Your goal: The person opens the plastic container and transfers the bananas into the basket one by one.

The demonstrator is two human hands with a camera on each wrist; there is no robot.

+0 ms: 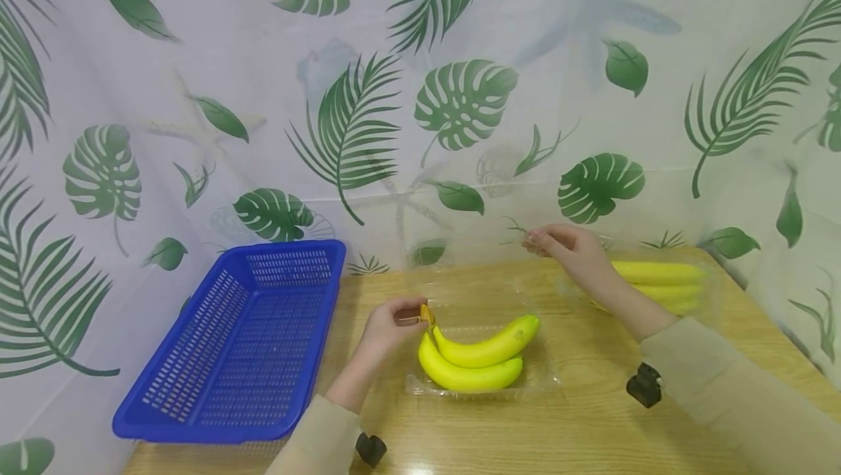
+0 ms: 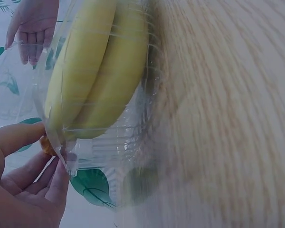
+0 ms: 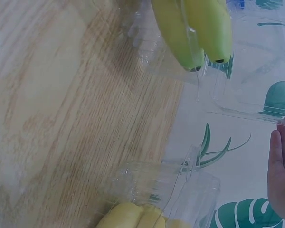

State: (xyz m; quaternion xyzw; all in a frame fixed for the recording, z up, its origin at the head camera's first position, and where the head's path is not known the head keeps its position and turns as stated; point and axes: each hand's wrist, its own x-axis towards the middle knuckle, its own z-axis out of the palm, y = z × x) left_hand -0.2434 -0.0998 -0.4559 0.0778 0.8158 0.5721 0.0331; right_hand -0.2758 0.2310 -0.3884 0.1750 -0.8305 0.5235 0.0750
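Two yellow bananas, joined at a brown-orange stem, lie in a clear plastic clamshell container. My left hand pinches the stem at the container's left edge, thumb on one side and fingers on the other in the left wrist view. Behind the bananas the container's transparent lid stands raised. Up at its far right edge is my right hand, its fingers straight against the rim in the right wrist view and the thumb apart from them.
On the left stands a blue perforated plastic basket. Another clear container with yellow bananas sits at the back right, partly behind my right forearm. A leaf-printed cloth hangs behind the wooden table.
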